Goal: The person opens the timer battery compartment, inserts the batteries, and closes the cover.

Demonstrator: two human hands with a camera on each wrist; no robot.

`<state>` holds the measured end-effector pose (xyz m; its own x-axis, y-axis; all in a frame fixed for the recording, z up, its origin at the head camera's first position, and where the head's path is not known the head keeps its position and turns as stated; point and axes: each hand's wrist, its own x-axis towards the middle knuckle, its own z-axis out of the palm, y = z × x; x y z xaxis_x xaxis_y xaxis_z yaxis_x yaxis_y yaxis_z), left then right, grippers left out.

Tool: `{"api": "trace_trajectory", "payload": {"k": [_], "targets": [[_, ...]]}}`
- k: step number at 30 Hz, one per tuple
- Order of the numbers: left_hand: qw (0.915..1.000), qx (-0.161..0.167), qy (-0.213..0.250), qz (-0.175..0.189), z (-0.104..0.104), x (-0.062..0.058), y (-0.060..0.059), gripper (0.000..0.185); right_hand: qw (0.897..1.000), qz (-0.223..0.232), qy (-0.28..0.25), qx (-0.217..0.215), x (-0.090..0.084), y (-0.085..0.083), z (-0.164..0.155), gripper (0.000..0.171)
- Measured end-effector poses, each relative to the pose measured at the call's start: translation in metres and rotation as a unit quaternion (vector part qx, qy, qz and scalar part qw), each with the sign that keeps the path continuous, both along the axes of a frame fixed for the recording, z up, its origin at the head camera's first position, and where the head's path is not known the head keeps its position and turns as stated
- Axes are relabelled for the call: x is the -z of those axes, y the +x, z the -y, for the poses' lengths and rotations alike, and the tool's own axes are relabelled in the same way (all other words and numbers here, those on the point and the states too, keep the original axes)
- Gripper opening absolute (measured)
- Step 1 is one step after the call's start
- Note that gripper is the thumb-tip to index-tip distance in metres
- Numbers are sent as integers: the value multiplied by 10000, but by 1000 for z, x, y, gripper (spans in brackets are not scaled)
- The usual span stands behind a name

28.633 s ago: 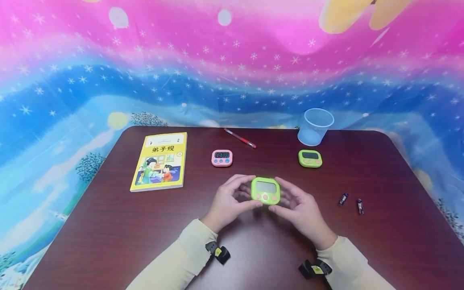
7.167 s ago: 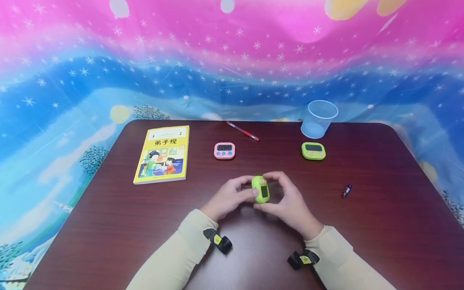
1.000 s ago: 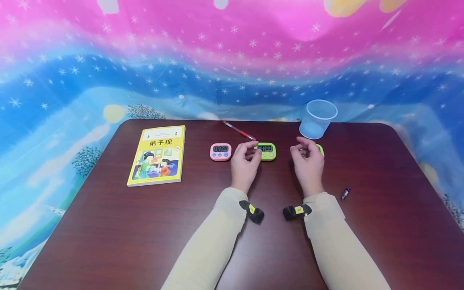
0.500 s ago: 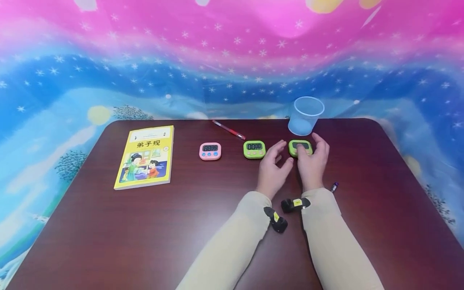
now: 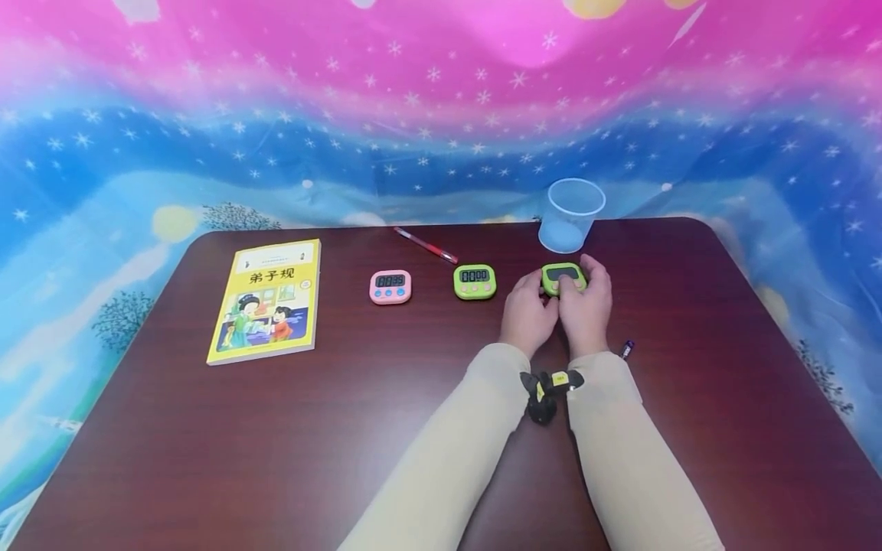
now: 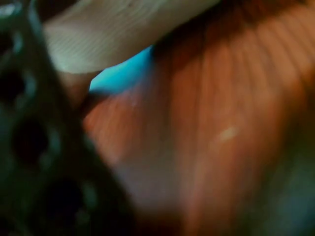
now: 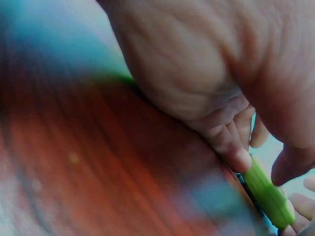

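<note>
the right-hand green timer (image 5: 563, 278) lies flat just in front of the clear cup (image 5: 571, 215), at twelve o'clock from both wrists, its long side running nine to three, with the right hand (image 5: 588, 306) and left hand (image 5: 527, 315) pinching its ends.

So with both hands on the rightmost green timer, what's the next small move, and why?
Probably lift the green timer off the table. Left hand and right hand already grip its sides, its screen looks blank beside the lit middle timer, and a battery lies nearby.
</note>
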<state>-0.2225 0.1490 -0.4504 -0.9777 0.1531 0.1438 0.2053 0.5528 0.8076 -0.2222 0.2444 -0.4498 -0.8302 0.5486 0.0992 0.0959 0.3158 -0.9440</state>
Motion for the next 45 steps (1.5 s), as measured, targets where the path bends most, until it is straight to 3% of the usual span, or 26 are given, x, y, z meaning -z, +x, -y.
{"api": "trace_trajectory", "payload": {"k": [5,12,20,28,33,40,45], "targets": [[9984,-115,487,246,1,4,1,59,9975,-246,-590,314,1,3,2,45],[9898,-47,1424,86,7,7,6,60,9869,-854,-1283,482,1,6,2,38],[9798,159,1922,525,31,5,15,59,9872,-749,-1407,83,-2,19,7,31],[9824,352,1710,662,51,7,25,64,9838,-587,-1674,-257,-1,34,14,29],[9806,438,1802,636,68,11,31,65,9820,-553,-1742,-483,1,44,24,28],[9817,794,1691,381,97,13,40,67,9769,-864,-1802,-756,-3,60,40,26],[9829,924,1565,308,122,14,50,72,9762,-666,-1772,-1061,-5,73,56,28]]}}
